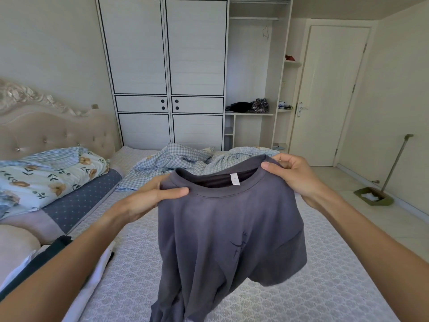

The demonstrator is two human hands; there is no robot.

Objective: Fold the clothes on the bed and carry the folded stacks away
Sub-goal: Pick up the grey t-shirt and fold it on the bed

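Grey T-shirt (222, 228) hangs above the bed (313, 287), label facing the viewer. Left hand (148, 196) and right hand (290, 175) each pinch its collar at opposite shoulders.

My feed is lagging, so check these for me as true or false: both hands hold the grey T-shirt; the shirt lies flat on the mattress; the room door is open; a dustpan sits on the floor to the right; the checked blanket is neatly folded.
1. Both hands hold the grey T-shirt. True: the left hand and right hand pinch it at the collar.
2. The shirt lies flat on the mattress. False: it hangs in the air.
3. The door is open. False: it is closed.
4. A dustpan sits on the floor to the right. True.
5. The checked blanket is neatly folded. False: it is crumpled.
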